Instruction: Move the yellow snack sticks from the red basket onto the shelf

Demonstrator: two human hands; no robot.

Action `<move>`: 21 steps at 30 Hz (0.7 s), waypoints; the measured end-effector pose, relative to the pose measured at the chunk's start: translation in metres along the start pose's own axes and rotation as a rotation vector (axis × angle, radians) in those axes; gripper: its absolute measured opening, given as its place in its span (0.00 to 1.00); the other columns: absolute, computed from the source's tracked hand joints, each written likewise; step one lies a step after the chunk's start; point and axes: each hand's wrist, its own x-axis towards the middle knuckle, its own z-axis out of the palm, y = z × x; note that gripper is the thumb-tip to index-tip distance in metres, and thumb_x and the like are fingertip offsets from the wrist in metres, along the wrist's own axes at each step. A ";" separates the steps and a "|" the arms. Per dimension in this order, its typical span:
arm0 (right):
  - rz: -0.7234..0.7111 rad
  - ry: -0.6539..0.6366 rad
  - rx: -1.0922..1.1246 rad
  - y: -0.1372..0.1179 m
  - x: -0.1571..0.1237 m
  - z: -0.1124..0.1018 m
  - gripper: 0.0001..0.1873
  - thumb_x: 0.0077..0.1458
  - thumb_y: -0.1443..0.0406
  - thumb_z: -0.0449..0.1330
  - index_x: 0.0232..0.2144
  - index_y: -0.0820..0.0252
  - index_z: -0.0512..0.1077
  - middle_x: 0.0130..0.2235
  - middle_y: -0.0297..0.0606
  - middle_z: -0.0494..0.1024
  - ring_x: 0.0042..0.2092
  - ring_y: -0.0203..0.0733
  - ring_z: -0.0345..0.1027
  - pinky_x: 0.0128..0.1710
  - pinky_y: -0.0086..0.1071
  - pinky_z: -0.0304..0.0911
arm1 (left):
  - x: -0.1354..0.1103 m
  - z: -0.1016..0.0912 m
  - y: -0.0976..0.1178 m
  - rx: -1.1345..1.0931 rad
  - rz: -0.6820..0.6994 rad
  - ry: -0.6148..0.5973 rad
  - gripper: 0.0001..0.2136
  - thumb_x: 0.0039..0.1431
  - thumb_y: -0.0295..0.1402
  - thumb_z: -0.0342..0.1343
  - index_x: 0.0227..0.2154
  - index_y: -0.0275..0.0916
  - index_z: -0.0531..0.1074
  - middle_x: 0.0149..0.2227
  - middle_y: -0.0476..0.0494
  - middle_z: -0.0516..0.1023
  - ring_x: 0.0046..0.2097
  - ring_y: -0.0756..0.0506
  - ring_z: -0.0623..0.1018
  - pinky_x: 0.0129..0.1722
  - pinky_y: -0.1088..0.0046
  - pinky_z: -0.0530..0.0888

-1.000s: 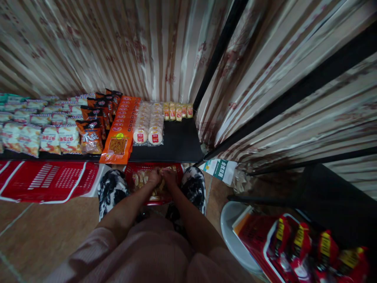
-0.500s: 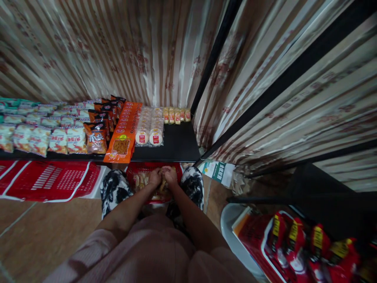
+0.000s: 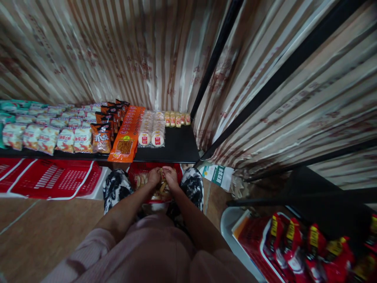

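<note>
Between my knees sits a red basket [image 3: 134, 169] holding several small golden-wrapped snack packets [image 3: 162, 192] and pale round ones [image 3: 141, 179]. My left hand [image 3: 154, 177] and my right hand [image 3: 171, 177] are close together over it, fingers closed and pinching a small yellowish snack packet [image 3: 161, 173] between them. The fingers partly cover that packet. Similar little packets [image 3: 177, 119] stand in a row on the black shelf [image 3: 181, 147], beyond the hands.
Along the shelf lie round wrapped crackers [image 3: 151, 137], an orange snack strip [image 3: 125, 143], orange-black bags [image 3: 101, 137] and white bags [image 3: 65, 139]. Another red basket [image 3: 55, 179] is below left. Red packages [image 3: 290, 239] fill the lower right. Black poles [image 3: 265, 98] cross before striped curtains [image 3: 165, 51].
The view has shifted slightly, so the shelf goods appear a little further right. My hands stay over the basket, parted slightly more, with more of the small packet showing between them.
</note>
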 end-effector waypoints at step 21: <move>-0.105 0.100 -0.120 -0.020 -0.012 -0.017 0.14 0.43 0.62 0.53 0.32 0.60 0.73 0.26 0.34 0.76 0.28 0.37 0.69 0.27 0.28 0.64 | 0.009 -0.014 0.009 -0.044 0.042 0.023 0.10 0.54 0.28 0.47 0.31 0.35 0.74 0.30 0.45 0.76 0.31 0.51 0.72 0.31 0.80 0.65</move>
